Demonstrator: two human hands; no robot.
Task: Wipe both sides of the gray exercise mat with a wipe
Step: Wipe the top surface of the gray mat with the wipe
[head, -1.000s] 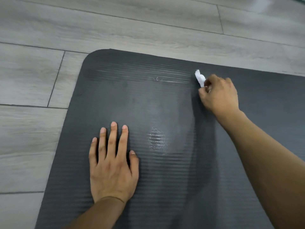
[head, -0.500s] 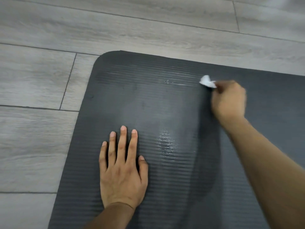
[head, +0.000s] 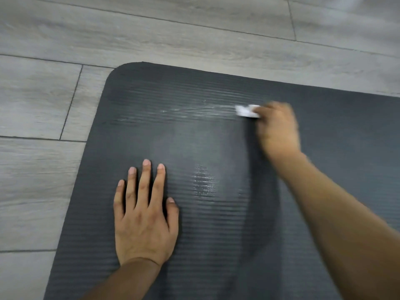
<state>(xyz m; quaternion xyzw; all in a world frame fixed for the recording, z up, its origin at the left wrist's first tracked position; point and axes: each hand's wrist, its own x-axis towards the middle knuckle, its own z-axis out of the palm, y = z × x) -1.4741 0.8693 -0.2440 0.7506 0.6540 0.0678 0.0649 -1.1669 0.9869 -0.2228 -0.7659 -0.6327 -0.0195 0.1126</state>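
On the grey wood-plank floor (head: 173, 35) lies the gray exercise mat (head: 216, 144), flat, ribbed side up, with its rounded corner towards the top left of the view and the rest of it running out of frame to the right and bottom. Near the mat's lower middle, the left hand (head: 142, 221) rests palm down on the ribs, fingers straight and slightly apart, thumb out to the side, holding nothing. Towards the mat's far edge, right of centre, the right hand (head: 278, 128) is blurred; it grips a small crumpled white wipe (head: 245, 111) at its fingertips, and the wipe touches the mat's surface. The blur hides the single fingers, so how each one lies cannot be told, only that they are bunched on the wipe. Left of the wipe, a pale wet streak (head: 194, 110) runs along the ribs parallel to the mat's far edge. A second shiny damp patch (head: 203, 182) sits near the mat's middle, just right of the left hand's fingers. The right forearm crosses the mat from the lower right corner of the view.
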